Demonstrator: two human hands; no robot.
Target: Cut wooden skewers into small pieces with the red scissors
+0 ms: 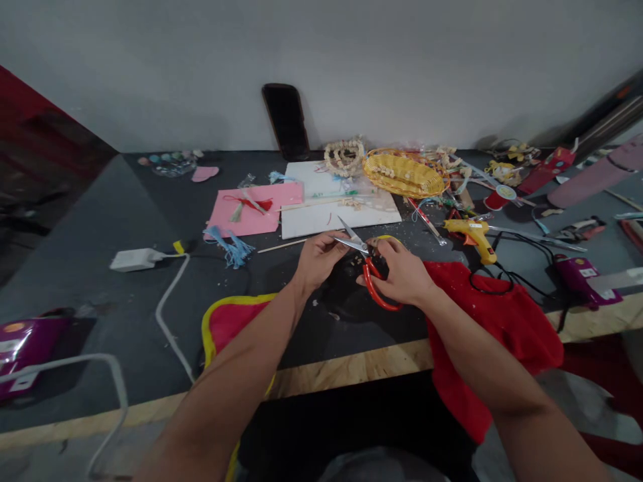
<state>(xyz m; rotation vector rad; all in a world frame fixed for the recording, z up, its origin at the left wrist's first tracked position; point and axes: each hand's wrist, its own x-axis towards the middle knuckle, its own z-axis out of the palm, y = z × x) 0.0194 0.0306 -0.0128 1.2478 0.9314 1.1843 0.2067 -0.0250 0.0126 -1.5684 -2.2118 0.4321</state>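
My right hand [402, 271] grips a pair of scissors [374, 284] by its red handles, and the silver blades stand apart, pointing up and left. My left hand [322, 256] is closed in a pinch beside the lower blade; whatever sits between its fingertips is too small to make out. Both hands are over the dark table just in front of a white board [306, 224]. Small pale bits lie on the tabletop beneath the scissors. A thin wooden stick [284, 246] rests left of my left hand.
Behind stand a yellow woven basket [406, 175], beaded rings [344, 158] and a phone [286, 120] against the wall. Pink paper [226, 211] and blue tassels [231, 249] lie left. A yellow glue gun [472, 235], its black cable and red cloth [482, 321] are right; a white charger [135, 259] far left.
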